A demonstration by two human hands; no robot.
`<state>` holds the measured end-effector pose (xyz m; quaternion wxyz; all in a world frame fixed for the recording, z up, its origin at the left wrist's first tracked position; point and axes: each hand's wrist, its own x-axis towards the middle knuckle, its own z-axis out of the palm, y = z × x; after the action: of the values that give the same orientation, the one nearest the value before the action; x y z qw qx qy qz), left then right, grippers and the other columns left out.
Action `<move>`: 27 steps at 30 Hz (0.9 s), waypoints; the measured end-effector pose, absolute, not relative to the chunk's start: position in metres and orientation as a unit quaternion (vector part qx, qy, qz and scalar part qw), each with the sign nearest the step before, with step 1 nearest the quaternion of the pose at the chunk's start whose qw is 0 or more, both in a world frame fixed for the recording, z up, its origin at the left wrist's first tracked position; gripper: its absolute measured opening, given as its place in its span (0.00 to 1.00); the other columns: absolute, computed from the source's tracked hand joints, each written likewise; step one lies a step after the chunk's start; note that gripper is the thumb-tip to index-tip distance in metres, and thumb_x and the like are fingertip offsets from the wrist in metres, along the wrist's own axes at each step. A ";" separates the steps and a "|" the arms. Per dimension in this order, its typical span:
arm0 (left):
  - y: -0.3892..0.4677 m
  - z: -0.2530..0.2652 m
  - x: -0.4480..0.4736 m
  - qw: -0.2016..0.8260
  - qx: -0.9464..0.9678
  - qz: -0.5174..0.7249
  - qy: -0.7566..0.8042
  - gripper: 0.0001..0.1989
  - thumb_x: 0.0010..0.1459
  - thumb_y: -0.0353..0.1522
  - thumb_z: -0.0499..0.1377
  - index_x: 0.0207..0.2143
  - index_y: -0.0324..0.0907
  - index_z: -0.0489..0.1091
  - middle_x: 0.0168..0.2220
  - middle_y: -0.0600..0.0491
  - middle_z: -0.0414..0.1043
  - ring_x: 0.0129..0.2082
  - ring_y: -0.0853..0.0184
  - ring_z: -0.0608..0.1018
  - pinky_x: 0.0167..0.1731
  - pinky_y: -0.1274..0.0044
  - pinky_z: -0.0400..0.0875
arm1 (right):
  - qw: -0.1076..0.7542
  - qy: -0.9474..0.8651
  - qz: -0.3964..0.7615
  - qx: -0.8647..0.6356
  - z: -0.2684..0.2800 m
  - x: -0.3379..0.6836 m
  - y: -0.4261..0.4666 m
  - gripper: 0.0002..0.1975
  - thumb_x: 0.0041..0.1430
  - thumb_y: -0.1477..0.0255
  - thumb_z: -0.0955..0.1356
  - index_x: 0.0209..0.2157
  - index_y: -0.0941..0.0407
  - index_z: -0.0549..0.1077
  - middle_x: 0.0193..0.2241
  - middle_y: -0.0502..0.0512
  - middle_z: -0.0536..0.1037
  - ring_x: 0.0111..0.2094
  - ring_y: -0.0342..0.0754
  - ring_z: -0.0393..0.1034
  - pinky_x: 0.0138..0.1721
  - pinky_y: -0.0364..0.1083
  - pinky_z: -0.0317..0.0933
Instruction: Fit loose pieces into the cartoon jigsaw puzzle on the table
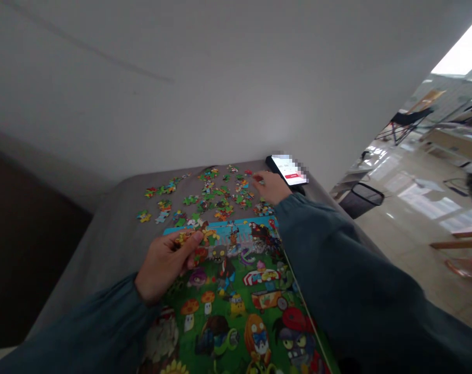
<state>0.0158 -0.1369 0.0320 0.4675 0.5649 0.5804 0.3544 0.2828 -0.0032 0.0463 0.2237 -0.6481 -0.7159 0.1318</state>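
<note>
Over the upper left edge of a puzzle board printed with cartoon zombies, the left hand pinches at least one yellowish jigsaw piece between thumb and fingers. Farther back, the right hand, fingers curled, is at the right side of scattered jigsaw pieces on grey cloth, near a lit phone; I cannot tell whether it grips one.

Head-worn view, facing forward and down, close over the picture board, right edge seemingly blurred
</note>
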 end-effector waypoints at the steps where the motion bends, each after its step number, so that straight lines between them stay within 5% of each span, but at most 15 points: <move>1: -0.134 0.031 0.013 0.468 0.550 0.376 0.581 0.23 0.55 0.52 0.59 0.27 0.40 0.69 0.13 0.61 0.60 0.11 0.77 0.59 0.11 0.85 0.53 | 0.209 -0.706 0.123 -0.666 0.044 0.288 0.009 0.15 0.61 0.73 0.68 0.50 0.59 0.75 0.49 0.65 0.77 0.52 0.56 0.71 0.54 0.54 0.62; 7: -0.119 0.030 0.001 0.468 0.481 0.473 0.571 0.15 0.56 0.43 0.60 0.27 0.40 0.68 0.13 0.61 0.59 0.11 0.76 0.57 0.11 0.85 0.51 | 0.181 -0.697 0.115 -0.684 0.022 0.301 0.036 0.15 0.53 0.77 0.73 0.44 0.57 0.78 0.45 0.63 0.79 0.49 0.56 0.72 0.52 0.56 0.63; 12: -0.116 0.027 -0.001 0.474 0.475 0.482 0.563 0.14 0.57 0.41 0.60 0.26 0.40 0.67 0.14 0.61 0.59 0.12 0.77 0.58 0.11 0.86 0.51 | 0.238 -0.733 0.129 -0.624 0.031 0.303 0.017 0.10 0.57 0.78 0.69 0.41 0.60 0.79 0.40 0.61 0.80 0.43 0.50 0.74 0.49 0.52 0.66; 19: -0.118 0.025 0.001 0.490 0.471 0.481 0.553 0.18 0.54 0.44 0.63 0.25 0.41 0.65 0.14 0.61 0.60 0.12 0.78 0.58 0.11 0.86 0.51 | 0.269 -0.804 0.367 -0.383 0.038 0.273 -0.055 0.12 0.60 0.75 0.67 0.45 0.56 0.78 0.37 0.55 0.80 0.36 0.45 0.75 0.41 0.48 0.70; 27: -0.120 0.027 0.007 0.477 0.473 0.467 0.575 0.16 0.55 0.43 0.62 0.26 0.41 0.65 0.14 0.61 0.60 0.11 0.77 0.58 0.10 0.85 0.52 | 0.271 -0.748 0.474 -0.377 0.010 0.243 -0.075 0.15 0.57 0.76 0.70 0.47 0.57 0.76 0.37 0.54 0.82 0.35 0.44 0.77 0.42 0.49 0.72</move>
<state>0.0070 -0.1202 0.0275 0.4774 0.4733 0.5746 0.4668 0.2426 -0.0750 0.0099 0.2714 -0.3774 -0.7478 0.4740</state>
